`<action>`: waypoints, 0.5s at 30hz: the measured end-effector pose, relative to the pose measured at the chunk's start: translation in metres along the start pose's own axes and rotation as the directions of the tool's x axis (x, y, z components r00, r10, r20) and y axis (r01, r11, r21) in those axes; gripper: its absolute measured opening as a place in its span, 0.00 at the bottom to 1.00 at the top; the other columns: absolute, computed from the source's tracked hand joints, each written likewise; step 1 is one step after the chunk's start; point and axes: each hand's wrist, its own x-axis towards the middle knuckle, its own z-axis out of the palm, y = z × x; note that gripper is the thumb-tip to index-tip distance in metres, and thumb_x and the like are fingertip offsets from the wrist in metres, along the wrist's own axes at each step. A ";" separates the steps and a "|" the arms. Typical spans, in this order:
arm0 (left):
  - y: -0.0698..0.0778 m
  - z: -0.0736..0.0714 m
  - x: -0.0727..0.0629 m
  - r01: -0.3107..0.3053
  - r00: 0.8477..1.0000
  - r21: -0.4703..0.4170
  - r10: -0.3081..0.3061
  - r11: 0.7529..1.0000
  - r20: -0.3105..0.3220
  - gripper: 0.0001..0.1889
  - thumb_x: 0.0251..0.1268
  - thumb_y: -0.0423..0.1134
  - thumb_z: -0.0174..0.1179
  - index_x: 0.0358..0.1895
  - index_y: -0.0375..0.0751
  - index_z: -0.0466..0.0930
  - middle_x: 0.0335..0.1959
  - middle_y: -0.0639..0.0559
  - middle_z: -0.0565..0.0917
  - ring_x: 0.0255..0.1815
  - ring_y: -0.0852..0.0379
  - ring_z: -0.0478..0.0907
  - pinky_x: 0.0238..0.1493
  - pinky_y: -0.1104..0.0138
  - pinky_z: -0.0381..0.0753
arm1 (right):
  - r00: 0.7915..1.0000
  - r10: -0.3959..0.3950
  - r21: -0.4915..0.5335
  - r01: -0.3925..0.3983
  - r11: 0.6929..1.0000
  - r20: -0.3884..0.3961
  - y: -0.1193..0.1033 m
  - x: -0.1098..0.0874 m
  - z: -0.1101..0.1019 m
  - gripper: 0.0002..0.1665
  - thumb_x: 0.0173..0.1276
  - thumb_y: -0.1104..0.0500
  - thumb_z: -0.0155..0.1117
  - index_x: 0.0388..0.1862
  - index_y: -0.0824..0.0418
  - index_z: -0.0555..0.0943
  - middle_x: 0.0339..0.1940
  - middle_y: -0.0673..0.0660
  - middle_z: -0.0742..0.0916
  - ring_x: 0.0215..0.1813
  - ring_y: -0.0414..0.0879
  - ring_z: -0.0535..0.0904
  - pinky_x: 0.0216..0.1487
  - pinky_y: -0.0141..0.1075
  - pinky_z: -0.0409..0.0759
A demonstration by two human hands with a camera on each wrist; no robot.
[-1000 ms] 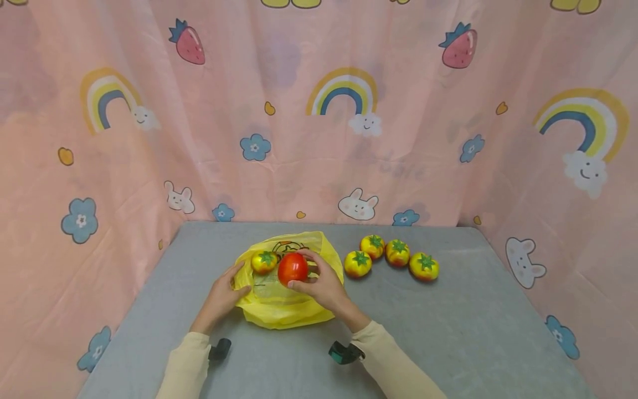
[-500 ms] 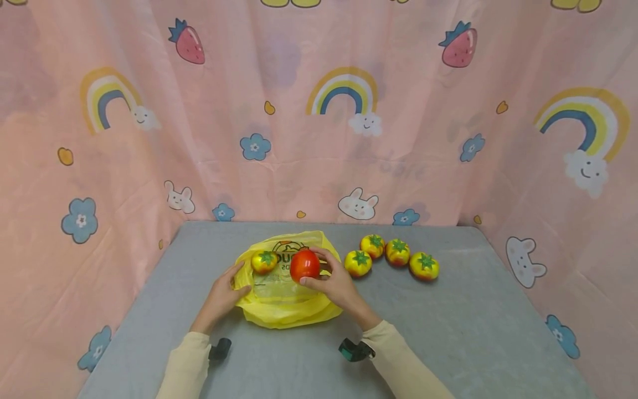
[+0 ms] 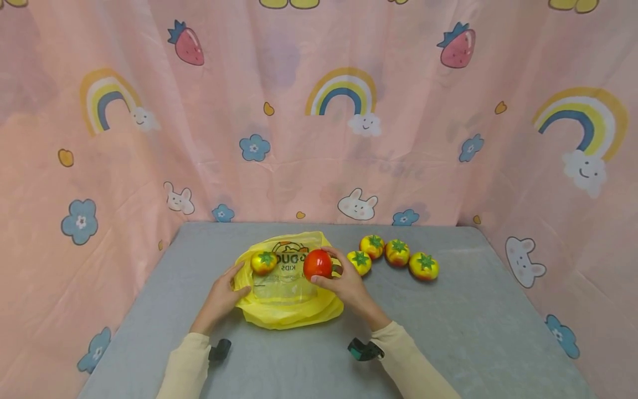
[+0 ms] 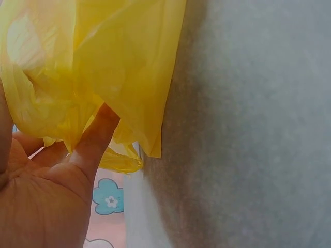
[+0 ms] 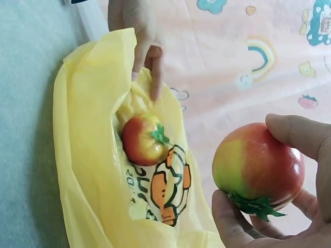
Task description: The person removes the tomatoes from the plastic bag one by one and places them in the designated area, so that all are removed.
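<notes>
In the head view, my right hand point(image 3: 344, 280) holds a tomato point(image 3: 317, 265) above the right side of a yellow plastic bag point(image 3: 284, 318). Its red underside faces the head camera; the right wrist view shows the tomato's point(image 5: 256, 168) yellow patch and green leaves between thumb and fingers. My left hand point(image 3: 222, 293) grips the bag's left rim, and the plastic point(image 4: 124, 62) covers some fingertips in the left wrist view. The bag lies with its mouth spread, printed lettering showing inside. A second tomato point(image 5: 145, 139), yellow-red with green leaves, lies in the bag near my left hand.
Several yellow-red tomatoes point(image 3: 397, 252) stand on the grey table point(image 3: 473, 327) to the right of the bag. The nearest is partly behind my right hand. A pink patterned curtain point(image 3: 418, 166) hangs behind the table. Both wrists wear black devices point(image 3: 366, 350).
My right hand has moved to the right with the tomato, from over the bag's middle to its right side, uncovering more of the print. My left hand has stayed at the rim.
</notes>
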 end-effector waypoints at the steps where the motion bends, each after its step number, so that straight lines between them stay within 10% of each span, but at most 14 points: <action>1: 0.000 0.000 0.000 0.000 1.000 -0.001 0.000 1.000 0.001 0.38 0.66 0.38 0.60 0.77 0.40 0.55 0.79 0.37 0.53 0.80 0.37 0.47 0.78 0.45 0.51 | 1.000 0.000 0.005 0.000 1.000 -0.002 0.000 0.000 -0.001 0.43 0.57 0.53 0.75 0.71 0.47 0.68 0.70 0.58 0.71 0.58 0.57 0.77 0.56 0.48 0.83; 15: 0.000 0.000 0.000 -0.003 1.000 0.001 0.003 1.000 0.000 0.38 0.66 0.39 0.60 0.77 0.41 0.55 0.79 0.37 0.53 0.80 0.37 0.47 0.78 0.44 0.51 | 1.000 0.005 0.057 -0.005 0.998 -0.002 0.003 -0.001 -0.014 0.48 0.58 0.56 0.75 0.75 0.49 0.61 0.72 0.57 0.68 0.63 0.56 0.76 0.63 0.47 0.80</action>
